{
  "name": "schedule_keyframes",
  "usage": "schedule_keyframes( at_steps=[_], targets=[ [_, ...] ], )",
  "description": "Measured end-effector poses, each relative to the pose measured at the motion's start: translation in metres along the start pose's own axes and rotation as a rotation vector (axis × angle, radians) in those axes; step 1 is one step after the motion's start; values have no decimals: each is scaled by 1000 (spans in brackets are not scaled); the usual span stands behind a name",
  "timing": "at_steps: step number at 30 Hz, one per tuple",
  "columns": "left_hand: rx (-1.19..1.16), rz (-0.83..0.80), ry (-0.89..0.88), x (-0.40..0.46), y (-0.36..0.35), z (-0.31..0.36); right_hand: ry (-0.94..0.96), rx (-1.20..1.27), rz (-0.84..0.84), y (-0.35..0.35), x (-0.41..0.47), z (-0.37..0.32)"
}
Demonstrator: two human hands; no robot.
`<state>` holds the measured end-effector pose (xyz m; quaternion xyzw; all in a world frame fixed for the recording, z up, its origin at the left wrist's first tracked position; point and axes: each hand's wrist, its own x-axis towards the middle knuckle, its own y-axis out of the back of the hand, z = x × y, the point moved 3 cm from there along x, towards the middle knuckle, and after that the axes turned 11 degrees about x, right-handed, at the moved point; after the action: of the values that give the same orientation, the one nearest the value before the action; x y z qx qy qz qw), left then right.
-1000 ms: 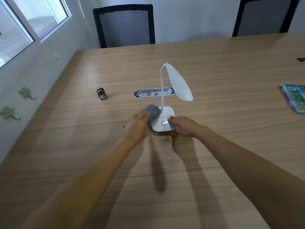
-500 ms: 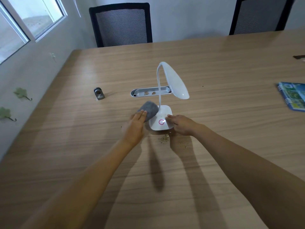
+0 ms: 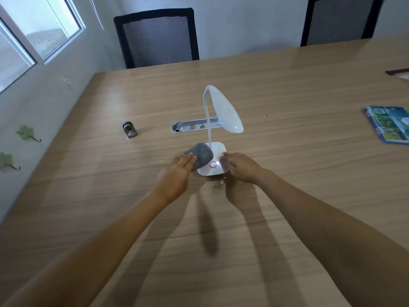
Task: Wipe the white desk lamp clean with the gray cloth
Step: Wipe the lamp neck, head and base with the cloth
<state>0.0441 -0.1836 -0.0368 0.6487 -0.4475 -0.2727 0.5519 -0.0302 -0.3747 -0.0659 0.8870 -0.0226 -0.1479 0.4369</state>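
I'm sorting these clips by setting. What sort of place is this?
Probably an office meeting room: a long wood-grain table with a built-in metal cable tray, and two black mesh-backed office chairs along its far side.

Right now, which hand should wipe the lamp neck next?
Left. The left hand already holds the gray cloth beside the neck; the right hand steadies the base.

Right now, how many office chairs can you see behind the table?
2. One black mesh chair stands at the table's far left end, another at the far right, cut off by the frame edge. More may sit out of view.
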Motion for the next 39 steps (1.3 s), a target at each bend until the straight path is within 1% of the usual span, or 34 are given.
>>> schedule_keyframes(
  at_steps=[2,4,6,9,11,12,14,16,19,21,22,24,27,29,30,32,34,35,36,37,38,39],
  targets=[
    [5,36,2,3,4,3,-25,42,78,1,-8,3],
    [13,30,-38,8,0,10,-28,28,103,-3,-16,7],
    [11,9,-75,13,-1,17,-11,-15,85,-9,-22,10],
    [22,17,-33,25,-1,24,-26,-78,49,-15,-27,15],
    [-29,-35,-2,32,-4,30,-31,-138,23,-16,-30,14],
    [-40,-97,3,34,-8,33,-29,-159,7,-17,-30,15],
    [9,-212,13,34,-16,36,-37,-175,-29,-16,-29,16],
    [24,-241,5,31,-22,38,-42,-171,-42,-15,-27,16],
    [17,-220,-58,21,-26,29,-20,-194,-46,-10,-26,13],
    [22,-159,-153,12,-25,21,-16,-208,-48,-7,-26,12],
    [26,-130,-161,9,-23,15,-21,-210,-49,-6,-26,11],
    [75,-61,-107,7,-16,7,-27,-201,-52,-5,-26,10],
    [38,17,11,14,-7,11,-29,-202,-64,-4,-28,9],
    [-35,-27,44,20,-11,20,-34,-199,-62,-3,-28,8],
    [-73,-98,47,20,-13,26,-39,-194,-66,-3,-29,7],
    [-73,-163,34,16,-21,31,-41,-189,-68,-2,-29,5],
    [-100,-134,-44,7,-23,29,-38,-188,-64,-1,-30,4],
    [-88,-95,-120,2,-21,28,-38,-179,-59,0,-30,3],
    [-53,-72,-195,-4,-23,25,-40,-163,-53,1,-31,3],
    [-1,-14,-251,-11,-25,20,-44,-150,-49,1,-31,2],
    [34,13,-278,-17,-27,14,-50,-143,-49,0,-30,1],
    [39,34,-260,-21,-25,9,-55,-145,-52,0,-30,1]
  ],
)
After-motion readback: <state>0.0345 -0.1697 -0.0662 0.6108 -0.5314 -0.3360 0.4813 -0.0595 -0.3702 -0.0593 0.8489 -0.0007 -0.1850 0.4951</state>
